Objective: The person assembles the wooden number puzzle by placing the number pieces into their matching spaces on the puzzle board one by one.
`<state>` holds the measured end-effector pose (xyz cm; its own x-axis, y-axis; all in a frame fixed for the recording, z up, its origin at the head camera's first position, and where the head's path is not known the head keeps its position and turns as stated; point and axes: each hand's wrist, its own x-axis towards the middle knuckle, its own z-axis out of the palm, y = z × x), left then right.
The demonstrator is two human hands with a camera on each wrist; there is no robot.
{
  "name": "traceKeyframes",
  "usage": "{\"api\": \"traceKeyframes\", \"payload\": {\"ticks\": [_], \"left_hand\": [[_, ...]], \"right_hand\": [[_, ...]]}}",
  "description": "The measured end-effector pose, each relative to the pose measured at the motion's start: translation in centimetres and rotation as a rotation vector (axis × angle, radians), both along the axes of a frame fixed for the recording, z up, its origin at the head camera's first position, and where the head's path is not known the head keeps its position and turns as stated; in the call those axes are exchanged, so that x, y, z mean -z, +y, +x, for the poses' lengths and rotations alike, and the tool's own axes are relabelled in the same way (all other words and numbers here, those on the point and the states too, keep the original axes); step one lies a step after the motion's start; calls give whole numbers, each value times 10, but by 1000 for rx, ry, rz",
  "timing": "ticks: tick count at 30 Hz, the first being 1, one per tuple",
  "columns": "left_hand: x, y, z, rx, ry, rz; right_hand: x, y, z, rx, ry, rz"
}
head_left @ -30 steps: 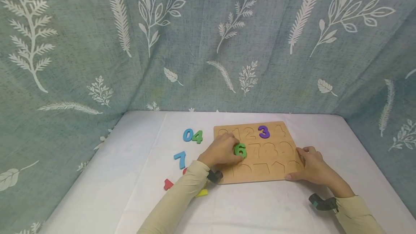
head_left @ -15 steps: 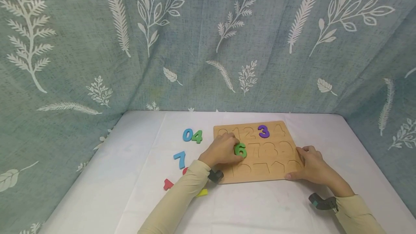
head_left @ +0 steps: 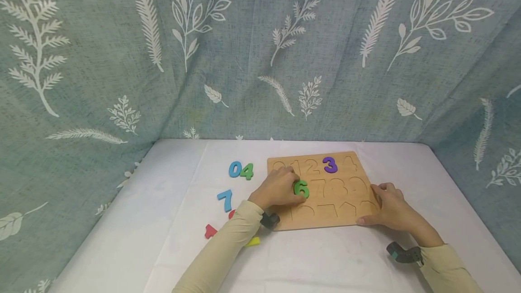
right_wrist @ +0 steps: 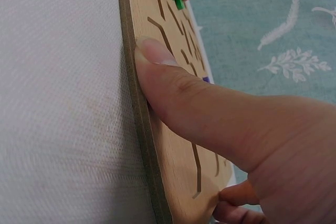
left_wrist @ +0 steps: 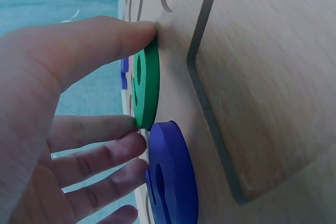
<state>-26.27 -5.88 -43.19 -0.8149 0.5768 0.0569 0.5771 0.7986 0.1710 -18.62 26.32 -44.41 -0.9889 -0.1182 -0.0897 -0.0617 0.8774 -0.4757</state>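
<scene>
A green 6 [head_left: 301, 189] lies on the wooden number board [head_left: 325, 220], pinched between the thumb and fingers of my left hand [head_left: 278, 189]. The left wrist view shows the green piece [left_wrist: 150, 85] between thumb and fingertips, with a blue piece [left_wrist: 176, 177] beside it near the lower fingers. That blue piece is hidden behind the hand in the head view. My right hand [head_left: 392, 209] grips the board's right edge; in the right wrist view its thumb [right_wrist: 194, 98] lies over the board's face at the rim. A purple 3 [head_left: 330, 165] sits in the board's top row.
Left of the board, a blue 0 [head_left: 235, 169] touches a green 4 [head_left: 247, 171], with a blue 7 [head_left: 225, 200] nearer. Red pieces, one at the far left [head_left: 210, 231], and a yellow piece [head_left: 253, 241] are partly covered by the left sleeve. A patterned curtain hangs behind the table.
The green 6 has shifted very slightly toward the near side within the left hand's pinch. Both hands have otherwise stayed in place.
</scene>
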Motion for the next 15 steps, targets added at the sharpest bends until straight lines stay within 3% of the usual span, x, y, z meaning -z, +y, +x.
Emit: {"api": "traceKeyframes", "payload": {"ticks": [9,15], "left_hand": [[1,-2,-1,3,10,-5],[-7,-5,1,11,4,42]], "right_hand": [[0,0,0,-2,-10,-3],[-1,0,1,-10,10,-2]]}}
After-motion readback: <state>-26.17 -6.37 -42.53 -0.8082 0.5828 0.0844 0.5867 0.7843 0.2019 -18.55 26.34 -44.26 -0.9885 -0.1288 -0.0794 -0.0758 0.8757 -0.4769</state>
